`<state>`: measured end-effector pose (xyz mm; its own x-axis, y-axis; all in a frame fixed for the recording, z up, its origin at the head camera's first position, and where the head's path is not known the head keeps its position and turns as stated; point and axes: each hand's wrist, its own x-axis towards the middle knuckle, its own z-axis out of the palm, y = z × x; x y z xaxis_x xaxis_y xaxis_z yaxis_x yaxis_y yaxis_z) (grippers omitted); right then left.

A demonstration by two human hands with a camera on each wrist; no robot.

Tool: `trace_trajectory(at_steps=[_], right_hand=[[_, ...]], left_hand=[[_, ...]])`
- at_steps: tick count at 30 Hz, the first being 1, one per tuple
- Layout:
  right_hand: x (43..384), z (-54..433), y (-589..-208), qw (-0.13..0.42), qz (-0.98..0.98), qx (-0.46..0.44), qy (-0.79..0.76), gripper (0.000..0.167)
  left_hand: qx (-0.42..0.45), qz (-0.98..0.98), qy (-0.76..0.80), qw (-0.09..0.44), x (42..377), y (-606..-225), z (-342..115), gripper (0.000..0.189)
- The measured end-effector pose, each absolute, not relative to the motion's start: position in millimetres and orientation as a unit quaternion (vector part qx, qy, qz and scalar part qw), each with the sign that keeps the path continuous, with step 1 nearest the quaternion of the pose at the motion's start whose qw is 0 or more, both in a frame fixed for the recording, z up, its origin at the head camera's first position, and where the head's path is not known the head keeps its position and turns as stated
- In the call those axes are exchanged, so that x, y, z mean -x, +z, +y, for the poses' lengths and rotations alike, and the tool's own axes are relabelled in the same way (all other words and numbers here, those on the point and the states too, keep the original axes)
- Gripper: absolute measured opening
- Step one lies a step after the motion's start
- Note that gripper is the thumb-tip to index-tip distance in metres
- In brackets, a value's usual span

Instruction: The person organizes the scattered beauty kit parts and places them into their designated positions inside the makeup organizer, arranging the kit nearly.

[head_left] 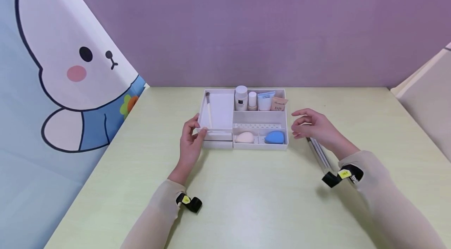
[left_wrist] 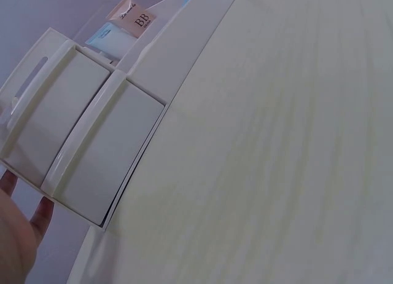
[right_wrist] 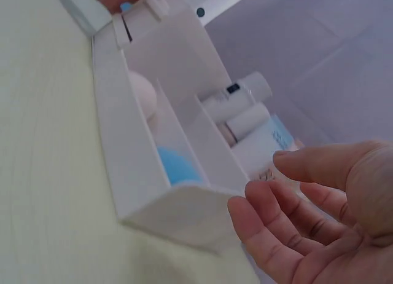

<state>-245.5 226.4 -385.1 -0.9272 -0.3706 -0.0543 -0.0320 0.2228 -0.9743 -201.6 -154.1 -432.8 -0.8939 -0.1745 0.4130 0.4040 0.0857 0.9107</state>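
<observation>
A white makeup organizer (head_left: pixel 260 146) stands on the table with two drawers at its front left. My left hand (head_left: pixel 190 145) holds its left front corner, thumb at the front edge and fingers along the side. One makeup brush (head_left: pixel 209 112) lies in the left top tray. Beside the organizer's right side, my right hand (head_left: pixel 315 127) hovers with loosely bent fingers, holding nothing. Several makeup brushes (head_left: pixel 320 154) lie on the table under that hand and wrist, partly hidden. In the front compartments sit a pale pink makeup sponge (head_left: pixel 244 137) and a blue makeup sponge (head_left: pixel 274 137).
The back right compartment holds a white bottle (head_left: pixel 241 98), a smaller white-capped bottle (head_left: pixel 252 101), a light blue tube (head_left: pixel 265 101) and a pink BB cream tube (head_left: pixel 279 103). Behind the pale table (head_left: pixel 246 198) hangs a purple cloth (head_left: pixel 260 26).
</observation>
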Motion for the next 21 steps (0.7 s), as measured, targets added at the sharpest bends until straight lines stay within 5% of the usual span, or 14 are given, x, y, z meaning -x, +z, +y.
trace_trajectory(at_steps=[21], right_hand=[[252, 285, -416, 0.13, 0.842, 0.081, -0.517, 0.05]], left_hand=[[0.085, -0.713, -0.661, 0.218, 204, -436, -154, 0.017]])
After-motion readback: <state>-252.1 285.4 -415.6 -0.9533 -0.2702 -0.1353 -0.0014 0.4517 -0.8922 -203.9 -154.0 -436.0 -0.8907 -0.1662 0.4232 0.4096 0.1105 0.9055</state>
